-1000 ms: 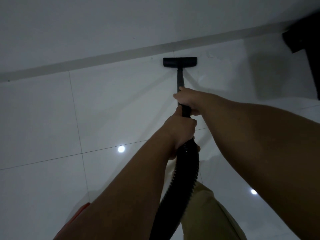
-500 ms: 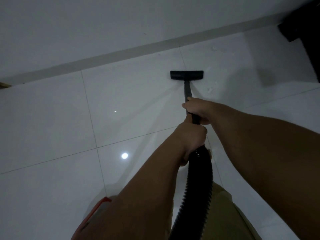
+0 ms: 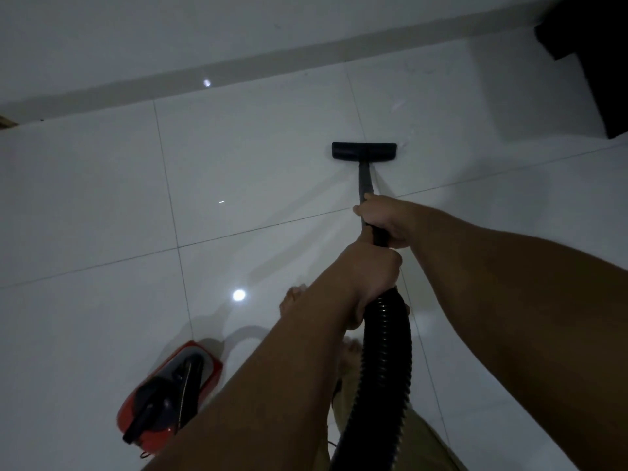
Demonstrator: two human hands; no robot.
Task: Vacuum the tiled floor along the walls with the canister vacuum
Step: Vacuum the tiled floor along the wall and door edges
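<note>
— While both hands are on the wand, which step would you say this is?

— A floor stroke near the wall. The right hand [image 3: 385, 220] wraps the grey wand [image 3: 365, 180] high up, fingers curled round it where it meets the black cuff. The left hand [image 3: 372, 271] grips just below, closed round the top of the ribbed hose [image 3: 385, 355].

— And the nozzle?

— The floor head [image 3: 364, 151] lies flat on the tiled floor [image 3: 102, 205], square to the skirting board [image 3: 170, 83] but well apart from it. It sits beside a grout line, with a few faint pale specks just off its right end.

— So what does the next move call for?

— My guess: a push forward until the head meets the skirting, then a sideways shift to cover the strip along the wall [image 3: 136, 32]. The dark furniture [image 3: 594, 62] at the far right will likely limit travel on that side.

— Where is the canister?

— The red canister vacuum [image 3: 170, 392] rests on the tiles down at the left, close to the person's bare foot [image 3: 294, 300]. The hose runs from the hands towards the bottom edge, so it may need a tug if the person advances.

— Any containers, anything inside?

— Only the canister itself. Its body is closed, and whatever dust it holds cannot be seen.
</note>
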